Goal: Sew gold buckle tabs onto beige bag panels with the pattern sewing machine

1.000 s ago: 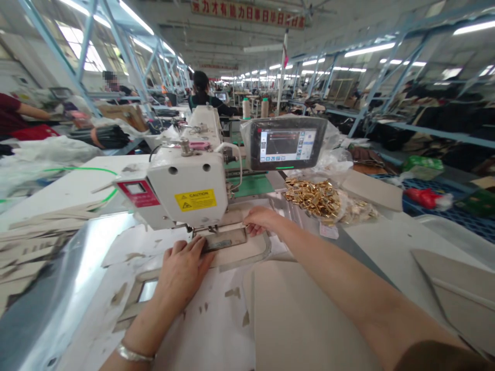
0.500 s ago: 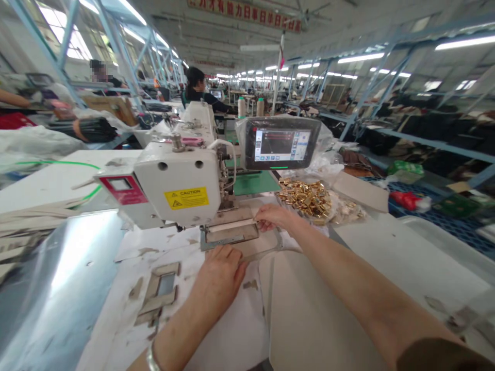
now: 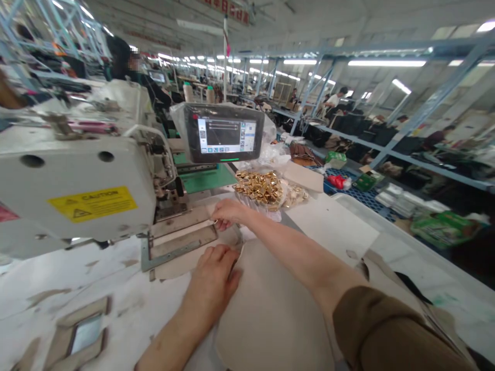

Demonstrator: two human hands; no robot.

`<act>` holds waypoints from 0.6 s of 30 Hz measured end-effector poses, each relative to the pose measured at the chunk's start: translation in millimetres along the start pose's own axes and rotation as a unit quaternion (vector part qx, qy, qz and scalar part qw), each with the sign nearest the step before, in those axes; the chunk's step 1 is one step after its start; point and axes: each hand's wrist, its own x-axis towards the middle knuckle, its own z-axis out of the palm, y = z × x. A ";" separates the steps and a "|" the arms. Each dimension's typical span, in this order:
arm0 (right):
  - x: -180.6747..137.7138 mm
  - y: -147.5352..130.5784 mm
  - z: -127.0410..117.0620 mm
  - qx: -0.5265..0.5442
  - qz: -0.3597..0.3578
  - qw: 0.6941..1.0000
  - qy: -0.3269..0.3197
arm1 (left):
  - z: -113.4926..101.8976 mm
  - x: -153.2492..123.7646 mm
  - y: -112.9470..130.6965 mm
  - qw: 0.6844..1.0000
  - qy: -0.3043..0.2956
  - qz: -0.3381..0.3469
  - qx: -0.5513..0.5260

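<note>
"What's at the far left?"
"The sewing machine. Just right of it is the metal frame, over a beige piece."
"And the hands?"
"The left hand is near the frame, fingers curled; I can't tell if it holds anything. The right hand is at the frame's right end, fingers bunched, any grip hidden."
"Further right?"
"Heaped gold-coloured fittings, then a large panel nearer us."

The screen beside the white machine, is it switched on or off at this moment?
On. The screen is lit, showing blue icons, and a green strip glows along its lower edge.
</note>
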 end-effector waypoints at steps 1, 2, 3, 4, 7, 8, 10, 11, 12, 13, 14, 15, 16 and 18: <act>-2.8 -2.3 -0.5 -0.018 -0.012 1.000 0.014 | -1.1 -1.1 2.5 1.000 -0.012 0.003 -0.016; -5.8 -4.4 -2.7 -0.039 -0.024 0.998 0.035 | -2.6 -1.9 5.4 0.999 -0.033 0.000 -0.031; -9.6 -6.1 -7.0 -0.063 -0.035 0.996 0.057 | -4.7 -2.5 8.6 0.997 -0.058 -0.011 -0.040; -14.9 -7.1 -13.8 -0.085 -0.045 0.992 0.075 | -7.6 -2.7 11.9 0.995 -0.086 -0.024 -0.041; -46.6 -0.4 -49.0 -0.124 -0.076 0.981 0.126 | -20.2 -2.8 20.3 0.986 -0.154 -0.056 -0.004; -63.8 6.3 -64.8 -0.120 -0.083 0.978 0.147 | -24.9 -3.3 21.8 0.984 -0.170 -0.059 0.014; -108.2 27.9 -99.4 -0.096 -0.074 0.972 0.201 | -32.6 -5.2 21.7 0.980 -0.189 -0.051 0.028; -134.7 43.1 -116.7 -0.086 -0.053 0.967 0.232 | -34.9 -6.6 20.0 0.980 -0.191 -0.043 0.023; -163.4 61.1 -132.8 -0.088 -0.030 0.962 0.258 | -35.9 -7.8 17.4 0.982 -0.187 -0.030 0.010; -193.4 81.4 -147.1 -0.103 -0.005 0.953 0.284 | -35.6 -8.8 14.1 0.984 -0.177 -0.016 -0.004; -223.9 103.4 -158.9 -0.116 0.030 0.945 0.305 | -34.4 -9.4 10.6 0.986 -0.166 -0.003 -0.016; -253.5 126.2 -167.8 -0.130 0.080 0.933 0.325 | -32.6 -9.5 7.5 0.987 -0.156 0.005 -0.023; -280.7 148.9 -174.0 -0.142 0.127 0.921 0.340 | -31.0 -9.4 5.2 0.988 -0.150 0.007 -0.022; -320.2 189.3 -179.9 -0.171 0.171 0.880 0.410 | -30.3 -9.5 4.6 0.989 -0.144 0.007 -0.015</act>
